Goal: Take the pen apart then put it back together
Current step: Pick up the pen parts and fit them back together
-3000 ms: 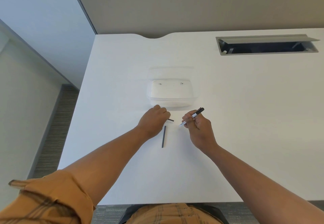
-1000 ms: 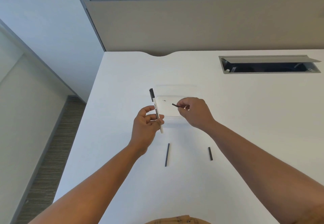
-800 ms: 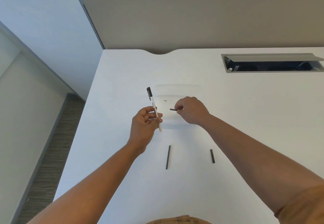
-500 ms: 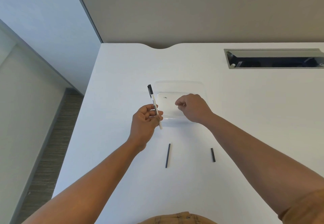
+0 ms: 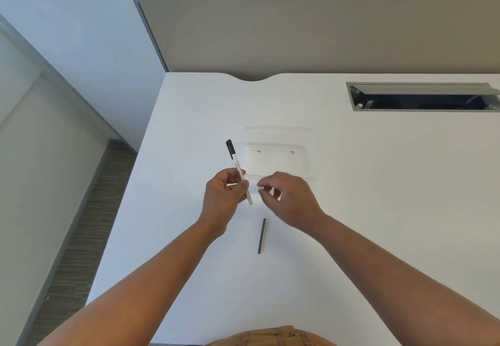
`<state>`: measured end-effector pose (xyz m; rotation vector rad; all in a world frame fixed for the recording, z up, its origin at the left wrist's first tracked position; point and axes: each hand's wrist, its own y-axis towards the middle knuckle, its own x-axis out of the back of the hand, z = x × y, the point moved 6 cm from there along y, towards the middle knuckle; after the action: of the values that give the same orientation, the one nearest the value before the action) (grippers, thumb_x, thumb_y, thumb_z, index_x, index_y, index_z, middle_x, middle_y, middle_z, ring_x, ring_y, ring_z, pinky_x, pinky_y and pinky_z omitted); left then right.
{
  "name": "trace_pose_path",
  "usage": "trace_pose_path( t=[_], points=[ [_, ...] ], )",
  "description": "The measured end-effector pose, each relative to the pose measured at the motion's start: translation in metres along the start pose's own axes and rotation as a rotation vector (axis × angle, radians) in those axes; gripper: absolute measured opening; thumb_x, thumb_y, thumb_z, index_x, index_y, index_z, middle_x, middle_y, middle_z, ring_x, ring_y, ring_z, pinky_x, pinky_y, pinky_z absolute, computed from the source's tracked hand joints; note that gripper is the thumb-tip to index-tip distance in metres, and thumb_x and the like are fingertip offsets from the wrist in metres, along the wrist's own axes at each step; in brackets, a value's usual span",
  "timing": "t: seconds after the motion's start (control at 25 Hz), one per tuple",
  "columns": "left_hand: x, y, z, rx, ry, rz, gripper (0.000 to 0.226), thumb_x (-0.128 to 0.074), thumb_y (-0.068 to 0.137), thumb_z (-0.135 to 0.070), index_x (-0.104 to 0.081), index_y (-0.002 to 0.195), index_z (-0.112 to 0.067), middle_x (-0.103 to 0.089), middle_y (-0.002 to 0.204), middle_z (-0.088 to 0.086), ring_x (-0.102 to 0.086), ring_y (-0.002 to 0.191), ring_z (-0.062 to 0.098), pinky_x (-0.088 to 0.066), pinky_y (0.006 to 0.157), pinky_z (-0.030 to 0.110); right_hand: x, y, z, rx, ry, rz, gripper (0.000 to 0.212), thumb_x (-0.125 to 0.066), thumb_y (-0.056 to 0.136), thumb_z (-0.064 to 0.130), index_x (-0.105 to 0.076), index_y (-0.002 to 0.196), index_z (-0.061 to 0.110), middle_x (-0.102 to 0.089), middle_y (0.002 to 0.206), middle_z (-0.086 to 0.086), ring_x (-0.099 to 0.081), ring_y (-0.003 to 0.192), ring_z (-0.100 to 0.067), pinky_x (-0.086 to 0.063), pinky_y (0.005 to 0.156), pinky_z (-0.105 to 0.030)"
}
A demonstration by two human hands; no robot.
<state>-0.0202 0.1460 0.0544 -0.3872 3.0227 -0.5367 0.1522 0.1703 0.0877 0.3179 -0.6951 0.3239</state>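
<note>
White pen barrel, black-capped at its far end, tilts upward in the left hand, whose fingers are clamped around its lower half, above the middle of the white bench; the right hand hovers just beside it, fingers curled loosely and slightly apart, whether pinching anything cannot be told; a thin dark rod lies on the bench toward the near edge, below the hands; a clear plastic tray sits behind them; a cable slot opens near the far right corner.
</note>
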Motion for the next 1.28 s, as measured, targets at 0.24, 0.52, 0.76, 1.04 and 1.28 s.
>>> trace_pose_path(
  t=[0.24,0.52,0.76,1.04,1.28],
  points=[
    [0.010,-0.023,0.012,0.007,-0.026,-0.053,0.032,-0.070,0.091,-0.010,-0.048,0.103,-0.029,-0.075,0.083,0.011,-0.073,0.077,0.021,-0.062,0.077,0.032,-0.046,-0.046,-0.036,-0.396,0.132,0.244,0.011,-0.071,0.085,0.029,-0.070,0.097,0.028,-0.069,0.080,0.016,-0.055,0.058,-0.001,-0.049,0.068,-0.026],
    [0.013,-0.036,0.029,0.063,0.023,0.006,0.026,-0.052,0.097,-0.005,-0.074,0.104,-0.019,-0.069,0.104,0.009,-0.075,0.089,0.016,-0.061,0.085,0.031,-0.067,-0.060,-0.032,-0.230,-0.269,0.469,0.036,-0.047,0.096,0.016,-0.067,0.123,0.027,-0.067,0.108,0.001,-0.062,0.097,-0.025,-0.050,0.078,-0.035],
    [0.017,-0.044,0.033,0.051,0.225,0.034,0.031,-0.066,0.084,-0.002,-0.072,0.103,-0.025,-0.075,0.094,0.001,-0.074,0.085,0.008,-0.058,0.082,0.032,-0.070,-0.065,-0.031,-0.028,-0.542,0.501,0.012,-0.053,0.099,0.022,-0.064,0.099,0.022,-0.059,0.101,0.000,-0.056,0.090,-0.027,-0.042,0.064,-0.033],
    [0.013,-0.047,0.024,-0.071,0.459,0.039,0.009,-0.068,0.090,-0.037,-0.072,0.084,-0.042,-0.063,0.059,-0.008,-0.065,0.054,0.008,-0.051,0.059,0.027,-0.042,-0.066,-0.048,-0.226,-0.221,0.282,0.012,-0.055,0.097,0.014,-0.060,0.087,0.018,-0.060,0.090,0.002,-0.055,0.081,-0.020,-0.048,0.069,-0.037],
    [0.003,-0.050,0.010,-0.323,0.817,0.033,0.017,-0.061,0.095,-0.039,-0.074,0.096,-0.028,-0.052,0.080,-0.011,-0.053,0.071,0.008,-0.040,0.061,0.023,-0.002,-0.056,-0.045,-0.477,0.462,-0.050,0.016,-0.063,0.097,0.013,-0.067,0.100,0.029,-0.063,0.080,0.007,-0.055,0.064,-0.002,-0.046,0.066,-0.016]
  ],
)
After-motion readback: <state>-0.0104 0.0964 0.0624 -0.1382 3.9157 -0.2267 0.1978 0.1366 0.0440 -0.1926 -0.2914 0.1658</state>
